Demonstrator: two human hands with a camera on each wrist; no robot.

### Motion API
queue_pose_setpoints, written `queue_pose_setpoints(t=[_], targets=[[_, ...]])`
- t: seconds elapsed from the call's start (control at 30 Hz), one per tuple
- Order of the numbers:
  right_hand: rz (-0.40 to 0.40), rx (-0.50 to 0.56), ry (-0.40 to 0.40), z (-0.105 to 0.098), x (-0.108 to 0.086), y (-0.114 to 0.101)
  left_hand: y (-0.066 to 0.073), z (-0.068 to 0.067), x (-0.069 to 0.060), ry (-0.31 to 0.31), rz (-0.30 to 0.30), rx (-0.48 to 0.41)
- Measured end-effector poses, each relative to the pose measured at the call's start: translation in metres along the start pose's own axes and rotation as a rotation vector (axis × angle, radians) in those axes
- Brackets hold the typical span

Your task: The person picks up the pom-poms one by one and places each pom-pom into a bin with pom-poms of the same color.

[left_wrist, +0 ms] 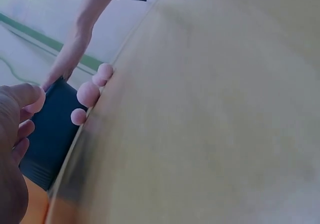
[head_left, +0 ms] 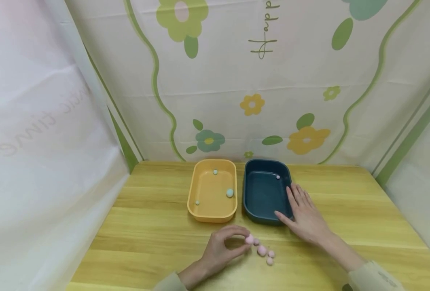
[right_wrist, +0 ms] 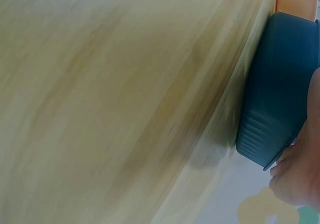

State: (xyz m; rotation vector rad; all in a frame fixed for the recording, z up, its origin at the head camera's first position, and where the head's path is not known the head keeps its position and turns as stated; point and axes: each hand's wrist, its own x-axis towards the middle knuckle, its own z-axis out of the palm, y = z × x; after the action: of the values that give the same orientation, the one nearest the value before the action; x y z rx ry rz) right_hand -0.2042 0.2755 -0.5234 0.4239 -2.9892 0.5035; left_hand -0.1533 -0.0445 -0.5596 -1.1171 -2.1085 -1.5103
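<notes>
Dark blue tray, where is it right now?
In the head view, the dark blue tray sits on the wooden table, just right of the yellow tray, with the person's right hand at its right side.

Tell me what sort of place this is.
Perhaps a small booth set up for table activities: a flowery cloth hangs behind a wooden-looking table, with little pink balls on it.

Head view | passable: bench (head_left: 142, 238) at lower left, also right beyond forearm (head_left: 340, 250) | narrow slot: between yellow tray (head_left: 211, 186) and navy tray (head_left: 265, 198) | blocking: right grip (head_left: 307, 220) on navy tray's right side; left grip (head_left: 220, 248) and pink balls (head_left: 261, 250), lower centre; patterned cloth (head_left: 215, 76), upper frame
</notes>
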Motion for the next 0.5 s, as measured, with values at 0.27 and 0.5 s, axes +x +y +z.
queue_pose_setpoints(t=[0.27,0.5], targets=[[-0.001,-0.004,0.007,0.000,0.000,0.000,0.005,-0.003,0.011,0.020,0.011,-0.018],[-0.017,-0.006,0.030,0.000,-0.001,-0.002,0.003,-0.006,0.020,0.043,0.044,-0.031]])
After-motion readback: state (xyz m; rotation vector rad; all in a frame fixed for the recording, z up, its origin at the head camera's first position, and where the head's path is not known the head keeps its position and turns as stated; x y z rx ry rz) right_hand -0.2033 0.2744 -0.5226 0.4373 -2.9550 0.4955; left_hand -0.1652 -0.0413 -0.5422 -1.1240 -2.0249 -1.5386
